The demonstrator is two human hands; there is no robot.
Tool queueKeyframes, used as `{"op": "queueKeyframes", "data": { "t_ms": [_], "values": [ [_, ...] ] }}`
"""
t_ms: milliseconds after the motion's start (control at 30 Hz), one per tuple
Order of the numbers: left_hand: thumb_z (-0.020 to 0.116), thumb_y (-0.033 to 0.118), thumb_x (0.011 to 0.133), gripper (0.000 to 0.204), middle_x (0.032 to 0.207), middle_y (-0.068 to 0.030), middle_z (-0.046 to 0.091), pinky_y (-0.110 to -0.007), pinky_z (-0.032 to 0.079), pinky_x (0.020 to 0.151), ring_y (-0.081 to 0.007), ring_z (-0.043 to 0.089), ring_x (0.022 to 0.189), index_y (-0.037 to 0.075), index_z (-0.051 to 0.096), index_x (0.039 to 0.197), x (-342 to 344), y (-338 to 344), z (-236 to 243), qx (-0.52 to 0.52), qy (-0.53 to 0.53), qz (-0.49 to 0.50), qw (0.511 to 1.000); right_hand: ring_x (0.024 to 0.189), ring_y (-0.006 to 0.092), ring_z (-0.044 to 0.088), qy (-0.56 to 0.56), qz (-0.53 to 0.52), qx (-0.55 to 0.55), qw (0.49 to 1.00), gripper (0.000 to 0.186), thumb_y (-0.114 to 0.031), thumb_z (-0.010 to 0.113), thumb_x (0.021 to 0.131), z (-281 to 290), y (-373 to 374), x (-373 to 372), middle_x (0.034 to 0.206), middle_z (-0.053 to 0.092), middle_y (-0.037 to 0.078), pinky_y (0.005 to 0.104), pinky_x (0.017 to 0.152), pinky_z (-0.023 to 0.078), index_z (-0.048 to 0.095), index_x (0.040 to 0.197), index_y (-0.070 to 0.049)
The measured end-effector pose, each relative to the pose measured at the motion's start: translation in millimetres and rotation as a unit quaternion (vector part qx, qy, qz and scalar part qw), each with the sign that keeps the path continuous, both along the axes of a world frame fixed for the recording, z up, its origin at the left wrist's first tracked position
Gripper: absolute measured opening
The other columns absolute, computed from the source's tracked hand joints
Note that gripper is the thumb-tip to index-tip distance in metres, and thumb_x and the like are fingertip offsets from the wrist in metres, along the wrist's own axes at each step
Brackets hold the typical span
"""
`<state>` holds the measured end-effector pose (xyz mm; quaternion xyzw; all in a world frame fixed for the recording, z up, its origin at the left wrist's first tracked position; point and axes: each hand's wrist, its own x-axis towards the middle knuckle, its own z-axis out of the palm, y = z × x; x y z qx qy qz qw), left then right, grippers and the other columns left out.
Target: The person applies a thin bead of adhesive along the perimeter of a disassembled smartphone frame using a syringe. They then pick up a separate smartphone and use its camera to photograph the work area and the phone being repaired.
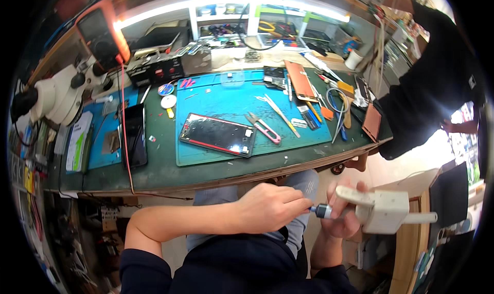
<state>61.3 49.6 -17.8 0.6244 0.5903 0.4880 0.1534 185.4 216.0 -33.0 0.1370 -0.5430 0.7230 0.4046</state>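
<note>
Over my lap, in front of the bench, my left hand (270, 209) is closed, its thumb and fingers pinched at the bluish tip of a small dark cylinder (322, 211). This cylinder is the front end of a cream-coloured hand tool (387, 211) with a boxy body, a lever-like arm and a rod at the back. My right hand (340, 211) wraps around the tool's barrel, just behind the dark cylinder. The exact kind of tool cannot be made out. On the blue mat beyond lies a black phone (218, 134) with a red edge. Pink-handled snips (265, 128) rest beside it.
The blue mat (206, 101) also carries tweezers (282, 115) and copper-coloured phone parts (301, 80). At the left are a dark phone (135, 134), a microscope (56, 96) and an orange multimeter (103, 34). A person in dark sleeves (427, 83) stands at the right.
</note>
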Motion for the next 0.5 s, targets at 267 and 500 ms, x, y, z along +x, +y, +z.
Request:
{"op": "queueKeyframes", "data": {
  "t_ms": [267, 500],
  "values": [
    [0.040, 0.030, 0.113, 0.040, 0.089, -0.0009, 0.056, -0.023, 0.053, 0.063, -0.0078, 0.059, 0.078, -0.001, 0.062, 0.124, 27, -20, -47, -0.204, -0.540, -0.359, 0.733, 0.051, 0.0189, 0.052, -0.011, 0.118, 0.087, 0.989, 0.030, -0.022, 0.079, 0.076, 20, -19, 4, 0.061, 0.064, 0.008, 0.0327, 0.049, 0.040, 0.071, 0.098, -0.004],
    [0.054, 0.012, 0.104, 0.018, 0.078, -0.0093, 0.060, -0.028, 0.050, 0.062, -0.0180, 0.064, 0.070, -0.001, 0.067, 0.106, 51, -25, -58, 0.069, -0.259, -0.125, 0.955, 0.053, 0.0192, 0.052, 0.013, 0.147, 0.059, 0.987, 0.041, -0.019, 0.076, 0.075, 6, -17, 4, 0.061, 0.065, 0.007, 0.0328, 0.050, 0.040, 0.070, 0.110, 0.000]
  ]
}}
